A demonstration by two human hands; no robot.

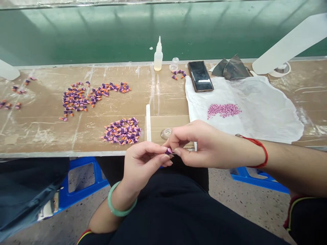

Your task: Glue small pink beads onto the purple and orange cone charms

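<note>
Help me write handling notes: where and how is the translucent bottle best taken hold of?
Likely best around the body of the translucent bottle, below the pointed nozzle, coming from the near left. It stands upright, its body is wider than the tapering nozzle, and a small clear container sits close on its right.
</note>
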